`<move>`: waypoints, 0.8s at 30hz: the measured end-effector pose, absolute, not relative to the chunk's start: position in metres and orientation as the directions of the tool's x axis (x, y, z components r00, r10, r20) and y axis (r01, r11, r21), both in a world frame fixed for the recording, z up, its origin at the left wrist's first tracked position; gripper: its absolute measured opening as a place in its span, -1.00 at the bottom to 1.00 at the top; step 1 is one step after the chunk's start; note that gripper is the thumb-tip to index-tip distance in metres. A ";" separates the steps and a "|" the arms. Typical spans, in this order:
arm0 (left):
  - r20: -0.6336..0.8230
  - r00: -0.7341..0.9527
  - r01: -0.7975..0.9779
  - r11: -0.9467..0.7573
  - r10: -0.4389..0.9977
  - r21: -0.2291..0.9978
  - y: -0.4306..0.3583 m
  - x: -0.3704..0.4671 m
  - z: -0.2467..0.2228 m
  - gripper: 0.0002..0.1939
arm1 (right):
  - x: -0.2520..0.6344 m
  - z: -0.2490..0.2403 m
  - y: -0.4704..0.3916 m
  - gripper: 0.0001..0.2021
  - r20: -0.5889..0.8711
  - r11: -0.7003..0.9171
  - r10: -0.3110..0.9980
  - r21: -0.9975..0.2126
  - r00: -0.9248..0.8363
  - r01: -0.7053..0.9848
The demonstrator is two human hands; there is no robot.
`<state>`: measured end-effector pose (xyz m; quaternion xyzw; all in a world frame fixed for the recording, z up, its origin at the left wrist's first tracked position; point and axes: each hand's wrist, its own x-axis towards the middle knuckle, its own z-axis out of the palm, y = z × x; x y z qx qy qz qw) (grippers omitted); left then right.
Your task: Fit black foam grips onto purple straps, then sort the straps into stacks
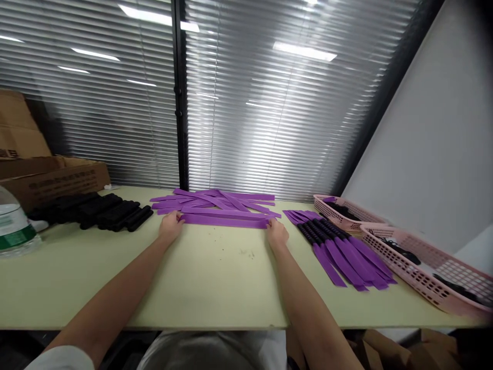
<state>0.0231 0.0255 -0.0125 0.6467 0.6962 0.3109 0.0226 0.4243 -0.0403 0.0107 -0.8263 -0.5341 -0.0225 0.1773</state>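
A long purple strip (225, 221) is stretched sideways over the table, in front of a loose pile of purple strips (215, 198). My left hand (170, 226) pinches its left end, and my right hand (276, 231) pinches its right end. To the right lie several purple strips with black ribbed middles (352, 257), fanned out side by side. On the left, several black rolled pieces (111, 210) are lined up in a row.
Two pink baskets (408, 262) with black items stand at the right. At the left are an open cardboard box (65, 180) and a clear plastic bottle (14, 231). Window blinds (246, 118) rise behind the pale table (215, 288).
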 end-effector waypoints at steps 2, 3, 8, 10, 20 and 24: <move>0.362 -0.167 0.885 -0.022 0.917 0.465 0.025 0.023 -0.012 -0.88 | 0.424 0.011 -0.041 -0.74 0.224 -0.373 0.873 -0.267 0.433 0.889; 0.357 -0.168 0.885 -0.018 0.919 0.465 0.024 0.024 -0.012 -0.88 | 0.424 0.011 -0.041 -0.74 0.223 -0.374 0.873 -0.266 0.435 0.888; 0.337 -0.161 0.900 -0.002 0.928 0.435 0.017 0.027 -0.006 -0.77 | 0.423 0.011 -0.042 -0.69 0.231 -0.362 0.878 -0.256 0.420 0.897; 0.332 -0.152 0.915 0.005 0.931 0.404 0.012 0.030 -0.002 -0.69 | 0.424 0.010 -0.041 -0.60 0.235 -0.347 0.884 -0.248 0.404 0.904; 0.315 -0.100 0.977 0.034 0.944 0.209 0.002 0.043 0.005 -0.61 | 0.425 0.008 -0.040 -0.60 0.218 -0.322 0.908 -0.182 0.358 0.929; 0.310 -0.093 0.986 0.044 0.946 0.162 0.003 0.043 0.002 -0.58 | 0.427 0.007 -0.038 -0.59 0.213 -0.324 0.910 -0.173 0.356 0.930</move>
